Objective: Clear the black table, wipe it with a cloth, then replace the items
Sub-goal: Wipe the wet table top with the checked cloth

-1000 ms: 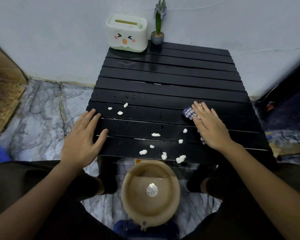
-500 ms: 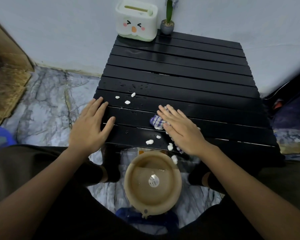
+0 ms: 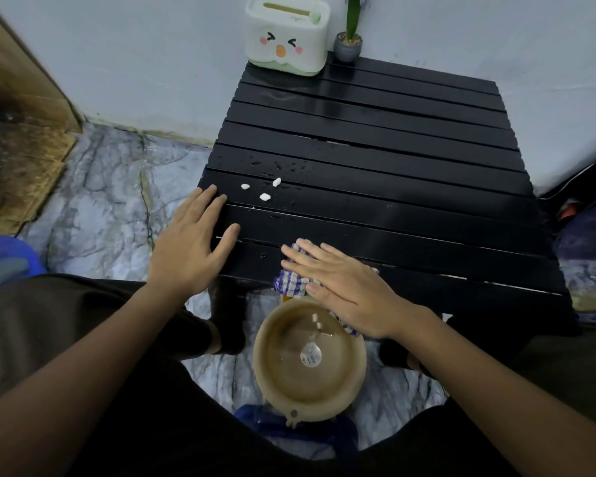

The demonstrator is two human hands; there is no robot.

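Note:
The black slatted table (image 3: 375,160) stands against the wall. My right hand (image 3: 344,287) lies flat on a blue-and-white checked cloth (image 3: 289,284) at the table's near edge, the cloth hanging over it. Below that edge a tan bowl (image 3: 353,383) holds water, with small white bits (image 3: 316,320) dropping into it. My left hand (image 3: 190,246) rests flat on the table's near left corner, fingers spread, holding nothing. Three white crumbs (image 3: 265,196) lie on the slats just beyond it. A white tissue box with a face (image 3: 286,39) and a small potted plant (image 3: 349,46) sit at the far edge.
Marble-patterned floor (image 3: 100,201) lies left of the table. A blue tub (image 3: 0,259) sits at the far left, worn brown boards (image 3: 14,160) beyond it. Something blue (image 3: 324,432) lies under the bowl. My knees flank the bowl.
My right hand swept the cloth from the right side leftward and toward the near edge, pushing the white crumbs off into the bowl. The left hand stayed put.

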